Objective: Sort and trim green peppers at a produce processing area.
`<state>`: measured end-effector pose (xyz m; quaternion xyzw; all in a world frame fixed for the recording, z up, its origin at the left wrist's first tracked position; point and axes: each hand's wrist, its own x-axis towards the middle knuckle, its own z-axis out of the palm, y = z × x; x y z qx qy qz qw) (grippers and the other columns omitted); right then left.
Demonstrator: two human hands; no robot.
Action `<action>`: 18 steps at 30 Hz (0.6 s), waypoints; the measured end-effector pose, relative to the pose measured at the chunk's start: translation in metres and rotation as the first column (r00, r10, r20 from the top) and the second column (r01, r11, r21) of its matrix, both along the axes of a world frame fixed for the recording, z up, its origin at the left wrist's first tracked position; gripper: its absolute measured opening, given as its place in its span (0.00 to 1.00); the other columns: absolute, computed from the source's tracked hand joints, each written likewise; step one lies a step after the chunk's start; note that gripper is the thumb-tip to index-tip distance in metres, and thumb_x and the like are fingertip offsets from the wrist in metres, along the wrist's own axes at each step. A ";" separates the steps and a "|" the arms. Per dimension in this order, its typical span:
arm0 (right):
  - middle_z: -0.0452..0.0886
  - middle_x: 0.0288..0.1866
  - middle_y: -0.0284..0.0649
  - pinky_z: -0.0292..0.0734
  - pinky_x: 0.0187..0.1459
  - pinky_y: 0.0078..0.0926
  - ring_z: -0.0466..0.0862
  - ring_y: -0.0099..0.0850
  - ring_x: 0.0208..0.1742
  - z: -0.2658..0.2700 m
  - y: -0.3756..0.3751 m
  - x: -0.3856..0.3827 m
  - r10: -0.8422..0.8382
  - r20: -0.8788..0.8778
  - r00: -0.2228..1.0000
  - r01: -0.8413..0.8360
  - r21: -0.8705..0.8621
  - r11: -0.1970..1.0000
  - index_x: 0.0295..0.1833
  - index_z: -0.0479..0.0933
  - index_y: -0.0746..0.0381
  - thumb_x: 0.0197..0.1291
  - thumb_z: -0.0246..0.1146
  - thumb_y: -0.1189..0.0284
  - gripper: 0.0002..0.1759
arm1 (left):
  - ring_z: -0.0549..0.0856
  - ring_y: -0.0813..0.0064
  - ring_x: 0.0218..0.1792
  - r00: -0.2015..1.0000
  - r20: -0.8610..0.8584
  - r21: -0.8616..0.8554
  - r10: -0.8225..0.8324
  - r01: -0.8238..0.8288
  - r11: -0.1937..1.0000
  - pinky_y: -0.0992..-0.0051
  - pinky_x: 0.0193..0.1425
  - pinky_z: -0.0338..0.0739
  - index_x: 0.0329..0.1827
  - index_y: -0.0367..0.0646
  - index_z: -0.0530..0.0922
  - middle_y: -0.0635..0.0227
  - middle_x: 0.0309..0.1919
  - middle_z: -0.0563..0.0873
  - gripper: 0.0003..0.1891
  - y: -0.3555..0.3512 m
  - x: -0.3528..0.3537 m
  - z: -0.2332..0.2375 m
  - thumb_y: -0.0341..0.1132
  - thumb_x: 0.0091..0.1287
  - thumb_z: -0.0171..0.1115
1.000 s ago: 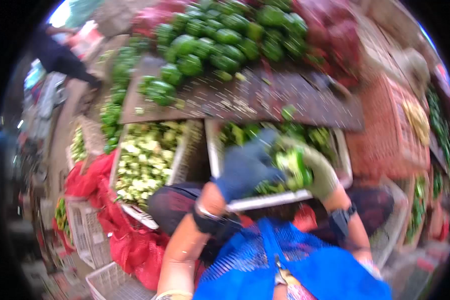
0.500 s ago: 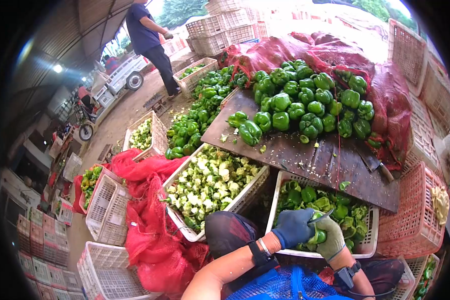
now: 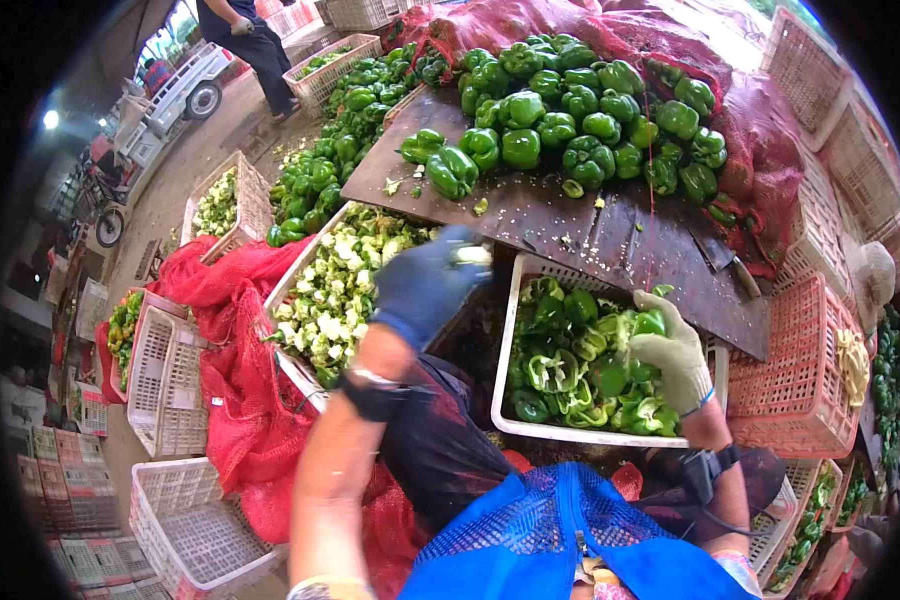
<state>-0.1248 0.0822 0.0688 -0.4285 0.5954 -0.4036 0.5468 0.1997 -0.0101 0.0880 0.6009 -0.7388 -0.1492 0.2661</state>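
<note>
My left hand (image 3: pixel 425 285), in a dark blue glove and blurred, is closed beside the crate of pale pepper cores (image 3: pixel 345 290). A whitish pepper core (image 3: pixel 472 256) shows at its fingers; any knife there cannot be made out. My right hand (image 3: pixel 678 350), in a light glove, is curled round a green pepper piece (image 3: pixel 650 323). It hangs over the right part of a white crate (image 3: pixel 560 432) of opened green peppers (image 3: pixel 555 372). Whole green peppers (image 3: pixel 590 160) are heaped on the dark board (image 3: pixel 610 240) beyond.
A knife (image 3: pixel 715 255) lies on the board's right side. Red mesh sacks (image 3: pixel 235 350) lie at the left, with an empty crate (image 3: pixel 205 525) below. Red crates (image 3: pixel 795 370) stand at the right. Another person (image 3: pixel 250 50) stands at the upper left, near a vehicle (image 3: pixel 180 100).
My hands have parted: the left moved left toward the crate of cores, while the right stayed over the pepper crate. The view has shifted downward and right.
</note>
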 end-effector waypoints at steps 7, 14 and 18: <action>0.79 0.68 0.53 0.73 0.71 0.37 0.80 0.46 0.69 -0.046 -0.132 0.053 -0.127 -0.566 0.815 -0.199 -0.478 0.855 0.71 0.75 0.67 0.52 0.77 0.61 0.41 | 0.82 0.76 0.18 0.303 -0.925 0.137 0.230 -0.299 0.944 0.79 0.16 0.74 0.62 0.35 0.80 0.62 0.31 0.87 0.19 -0.004 0.044 0.019 0.39 0.75 0.63; 0.80 0.57 0.51 0.81 0.56 0.48 0.83 0.50 0.58 -0.025 -0.275 0.201 -0.109 -0.850 0.515 -0.520 -0.411 0.749 0.67 0.74 0.56 0.50 0.76 0.56 0.38 | 0.83 0.69 0.15 0.053 -0.930 0.359 0.364 -0.085 0.929 0.70 0.15 0.81 0.59 0.31 0.79 0.54 0.32 0.87 0.18 -0.031 -0.014 -0.032 0.33 0.70 0.56; 0.78 0.56 0.51 0.82 0.50 0.49 0.83 0.52 0.53 -0.049 -0.313 0.252 -0.120 -0.957 0.264 -0.568 -0.255 0.782 0.60 0.77 0.55 0.50 0.73 0.56 0.32 | 0.84 0.70 0.16 0.013 -0.925 0.378 0.379 -0.053 0.924 0.72 0.12 0.75 0.62 0.33 0.78 0.54 0.33 0.88 0.18 -0.046 -0.014 -0.022 0.32 0.73 0.55</action>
